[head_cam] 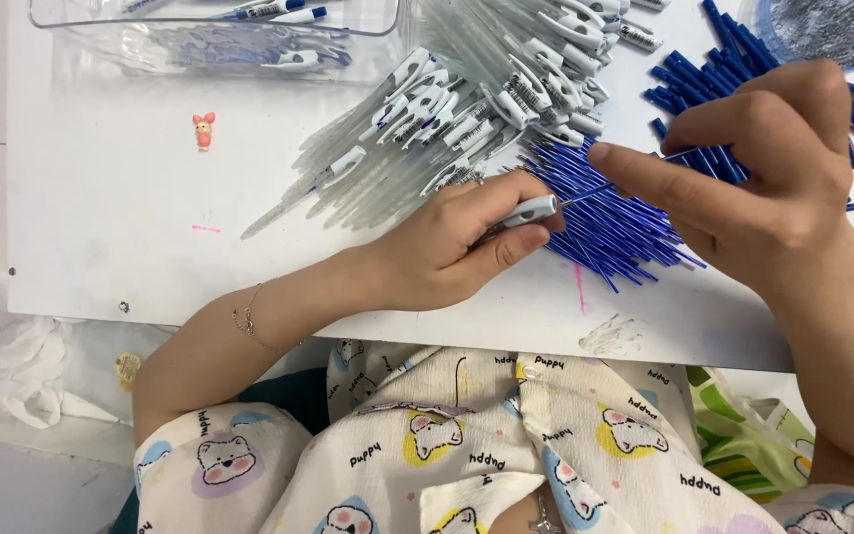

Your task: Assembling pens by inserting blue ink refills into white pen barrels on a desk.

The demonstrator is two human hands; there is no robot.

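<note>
Sleeves and shirt w/ cartoon print fill the bottom edge; above them both hands work over a white table.

Left hand: grip pressed around a clear pen barrel, thumb under, fingers over, its open white tip pointing right. Right hand: thumb and forefinger pinching a thin blue refill, its end at or just inside the barrel mouth; can't tell how deep.

Behind the hands: a heap of blue refills, touching the left knuckles; a fan of empty clear barrels w/ white clips; blue caps top right; a dish of small metal bits at the corner; a clear tray w/ done pens top left; a tiny pink figure well apart, left.

Risks, as judgement:
- Refill is thin and held far back, so it may bow or miss the mouth if pushed off-axis.
- Barrel held near its tip only; the long tail lies among loose barrels and could snag or roll them.
- Left knuckles rest against the refill heap; a nudge could scatter refills toward the table edge nearby.
</note>
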